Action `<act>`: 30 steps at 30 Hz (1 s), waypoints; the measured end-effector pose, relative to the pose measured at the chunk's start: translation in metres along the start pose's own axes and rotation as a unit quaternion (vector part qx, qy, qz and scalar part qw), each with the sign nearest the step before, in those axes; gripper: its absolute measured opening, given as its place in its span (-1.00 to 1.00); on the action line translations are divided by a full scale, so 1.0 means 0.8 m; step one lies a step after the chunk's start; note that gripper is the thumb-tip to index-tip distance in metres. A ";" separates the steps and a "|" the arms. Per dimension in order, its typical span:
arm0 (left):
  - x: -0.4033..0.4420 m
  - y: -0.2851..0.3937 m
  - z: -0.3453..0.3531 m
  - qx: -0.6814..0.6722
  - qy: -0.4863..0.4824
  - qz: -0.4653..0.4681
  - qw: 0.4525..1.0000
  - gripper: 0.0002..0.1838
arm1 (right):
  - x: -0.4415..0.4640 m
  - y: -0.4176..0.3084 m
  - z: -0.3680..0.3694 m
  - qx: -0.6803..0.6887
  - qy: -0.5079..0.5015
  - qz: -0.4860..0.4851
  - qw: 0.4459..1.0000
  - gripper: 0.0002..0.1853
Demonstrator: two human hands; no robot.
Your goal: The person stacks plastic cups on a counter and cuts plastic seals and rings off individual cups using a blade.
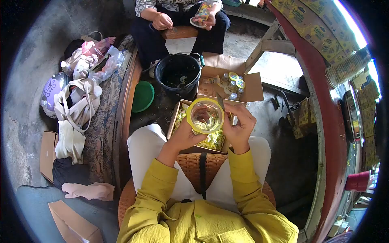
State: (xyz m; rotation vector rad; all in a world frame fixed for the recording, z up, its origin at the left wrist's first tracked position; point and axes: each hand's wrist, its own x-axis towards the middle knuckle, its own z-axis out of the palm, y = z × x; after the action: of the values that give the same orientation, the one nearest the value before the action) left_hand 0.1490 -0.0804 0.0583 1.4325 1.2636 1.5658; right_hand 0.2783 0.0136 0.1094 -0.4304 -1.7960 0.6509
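Note:
My left hand is wrapped round a clear plastic cup with a yellow scalloped rim, its mouth toward me. At the cup's right side, my right hand is closed on a small knife, whose dark blade points up beside the rim. Right-hand fingers are close to the cup; whether they touch it I cannot tell. Below both hands, a cardboard box holds yellow-green shreds. The inside of the cup looks see-through, and its lower part is hidden by my hands.
Ahead stands a black bucket beside a green basin. An open carton holds several capped clear containers. Opposite sits another person, holding a container of colourful pieces. Bags lie on the left bench; a wooden frame rises right.

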 end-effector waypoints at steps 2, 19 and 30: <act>-0.001 0.004 0.002 -0.037 0.025 0.010 0.999 -0.29 | 0.001 -0.002 0.000 0.005 -0.006 0.004 1.000 -0.78; -0.002 0.006 -0.001 -0.109 0.050 0.001 0.993 -0.28 | -0.014 -0.009 0.011 0.021 0.059 0.015 0.998 -0.78; 0.001 0.005 -0.003 -0.113 0.084 -0.005 0.990 -0.29 | -0.015 -0.036 0.019 -0.032 0.058 -0.024 0.998 -0.78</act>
State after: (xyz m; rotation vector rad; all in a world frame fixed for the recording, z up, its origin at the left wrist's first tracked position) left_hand 0.1472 -0.0816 0.0627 1.1713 1.1421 1.7909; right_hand 0.2686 -0.0192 0.1147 -0.4566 -1.7157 0.5262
